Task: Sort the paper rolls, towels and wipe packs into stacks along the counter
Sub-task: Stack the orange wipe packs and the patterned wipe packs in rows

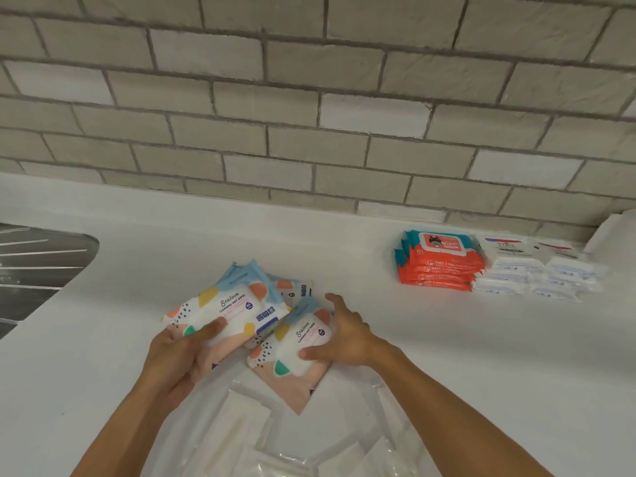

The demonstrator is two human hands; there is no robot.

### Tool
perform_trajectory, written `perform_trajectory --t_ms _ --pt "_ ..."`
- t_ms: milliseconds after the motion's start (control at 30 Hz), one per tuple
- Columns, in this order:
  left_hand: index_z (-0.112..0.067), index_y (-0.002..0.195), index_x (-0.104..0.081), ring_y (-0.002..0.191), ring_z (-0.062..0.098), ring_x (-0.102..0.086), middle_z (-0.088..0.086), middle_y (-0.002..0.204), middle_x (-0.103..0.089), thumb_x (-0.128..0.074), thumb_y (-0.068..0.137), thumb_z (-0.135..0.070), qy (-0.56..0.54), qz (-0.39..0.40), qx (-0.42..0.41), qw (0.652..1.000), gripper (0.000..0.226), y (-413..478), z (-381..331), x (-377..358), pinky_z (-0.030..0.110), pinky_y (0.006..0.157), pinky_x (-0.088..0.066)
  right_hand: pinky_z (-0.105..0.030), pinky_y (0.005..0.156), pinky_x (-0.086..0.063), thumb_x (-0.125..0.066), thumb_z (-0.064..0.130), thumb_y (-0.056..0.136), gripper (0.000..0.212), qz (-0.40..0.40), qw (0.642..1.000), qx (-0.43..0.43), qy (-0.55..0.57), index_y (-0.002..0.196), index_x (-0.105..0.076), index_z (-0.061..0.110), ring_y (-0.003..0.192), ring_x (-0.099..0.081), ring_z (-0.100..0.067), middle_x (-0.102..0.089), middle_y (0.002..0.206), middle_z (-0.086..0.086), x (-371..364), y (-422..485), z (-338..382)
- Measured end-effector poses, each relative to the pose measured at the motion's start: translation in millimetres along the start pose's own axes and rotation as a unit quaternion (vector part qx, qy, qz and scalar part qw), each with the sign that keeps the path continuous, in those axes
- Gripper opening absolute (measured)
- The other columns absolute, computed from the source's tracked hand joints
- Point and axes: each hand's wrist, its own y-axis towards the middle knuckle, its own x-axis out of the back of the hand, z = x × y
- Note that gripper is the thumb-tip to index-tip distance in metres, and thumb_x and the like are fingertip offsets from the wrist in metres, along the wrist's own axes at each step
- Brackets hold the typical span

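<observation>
Fingers of the left hand are curling round a patterned wipe pack, thumb on top, holding it tilted above the white worktop; the right hand is gripping a second pack just beside it, thumb on its face, fingers spread over the far edge; another pack is lying behind them; an orange stack and white packs are sitting side by side, well apart to the right; a clear bag is lying at the near edge.

A sink lies at the surface's left end, wipe packs mid-surface. Far right by the wall, a wipe stack stands left of smaller packs.
</observation>
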Motion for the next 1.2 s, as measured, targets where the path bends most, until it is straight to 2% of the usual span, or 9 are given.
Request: perform_trajectory --t_ms 133,200,267,400,567,733,867,1000,1200 --pt "-0.004 0.122 -0.064 0.103 0.031 -0.072 0.013 0.115 -0.073 -0.073 0.081 -0.007 0.006 0.007 0.0 1.0 0.042 -0.2 0.2 -2.5 0.044 0.077 -0.061 -0.034 0.103 -0.045 -0.093 0.047 0.05 0.124 0.004 0.996 -0.009 0.092 0.146 -0.016 0.035 0.12 -0.053 -0.018 -0.053 0.133 0.008 -0.6 3.2 -5.0" --pt "-0.006 0.122 -0.065 0.102 0.031 -0.072 0.012 0.115 -0.074 -0.073 0.079 -0.008 0.011 0.005 -0.001 1.0 0.043 0.1 0.3 -3.9 0.045 0.078 -0.061 -0.025 0.09 -0.05 -0.096 0.036 0.054 0.109 -0.018 0.99 -0.01 0.138 0.142 -0.032 0.03 0.112 -0.055 -0.013 -0.054 0.123 0.01 4.1 0.7 -6.1" --pt "-0.008 0.121 -0.065 0.101 0.031 -0.073 0.012 0.114 -0.074 -0.075 0.077 -0.009 0.017 0.002 -0.002 1.0 0.045 0.8 0.1 -5.9 0.045 0.077 -0.061 -0.026 0.08 -0.057 -0.097 0.027 0.054 0.086 -0.036 0.983 -0.009 0.178 0.127 -0.051 0.025 0.1 -0.061 -0.008 -0.059 0.11 0.013 9.2 -2.1 -8.8" --pt "-0.007 0.122 -0.064 0.102 0.032 -0.072 0.012 0.114 -0.074 -0.075 0.077 -0.008 0.022 0.009 -0.005 1.0 0.047 4.3 -3.8 -14.7 0.045 0.077 -0.061 -0.042 0.075 -0.062 -0.093 0.007 0.06 0.053 -0.043 0.936 -0.031 0.348 0.107 -0.069 0.01 0.088 -0.074 -0.022 -0.075 0.1 -0.005 21.3 -8.4 -17.0" --pt "-0.01 0.123 -0.064 0.103 0.033 -0.072 0.012 0.114 -0.074 -0.076 0.072 -0.01 0.026 0.029 -0.009 0.999 0.052 11.7 -13.6 -36.8 0.048 0.078 -0.061 -0.041 0.073 -0.061 -0.082 0.005 0.076 0.038 -0.027 0.88 -0.051 0.471 0.112 -0.069 0.005 0.089 -0.074 -0.028 -0.076 0.102 -0.013 42.6 -12.6 -28.1" --pt "-0.007 0.118 -0.067 0.1 0.035 -0.072 0.014 0.111 -0.075 -0.071 0.084 -0.005 0.047 0.052 -0.017 0.997 0.035 27.4 -24.7 -73.3 0.044 0.064 -0.062 -0.045 0.071 -0.062 -0.072 -0.003 0.082 0.033 -0.071 0.804 -0.077 0.586 0.114 -0.065 -0.003 0.09 -0.073 -0.034 -0.074 0.103 -0.021 60.0 1.5 -41.0" --pt "0.001 0.117 -0.067 0.102 0.036 -0.072 0.019 0.111 -0.073 -0.07 0.083 -0.002 0.026 0.072 0.004 0.997 0.034 45.2 -30.8 -104.4 0.058 0.083 -0.056 -0.041 0.067 -0.063 -0.068 -0.01 0.083 0.032 -0.103 0.742 -0.088 0.657 0.114 -0.064 -0.003 0.088 -0.074 -0.031 -0.074 0.104 -0.02 70.9 18.3 -46.4" --pt "0.005 0.114 -0.066 0.097 0.035 -0.073 0.019 0.109 -0.074 -0.067 0.085 0.004 0.022 0.071 0.03 0.997 0.029 70.7 -34.9 -135.4 0.049 0.077 -0.06 -0.042 0.067 -0.063 -0.069 -0.006 0.085 0.031 -0.13 0.685 -0.137 0.704 0.115 -0.062 -0.006 0.096 -0.069 -0.033 -0.071 0.11 -0.024 78.6 38.8 -50.2" --pt "0.003 0.108 -0.066 0.085 0.029 -0.076 0.016 0.101 -0.076 -0.061 0.086 0.01 0.066 0.094 0.079 0.99 0.023 104.5 -24.7 -177.9 0.033 0.057 -0.061 -0.041 0.049 -0.06 -0.064 -0.002 0.091 0.014 -0.126 0.651 -0.185 0.725 0.103 -0.058 -0.005 0.075 -0.072 -0.033 -0.073 0.085 -0.023 83.9 64.4 -54.3"
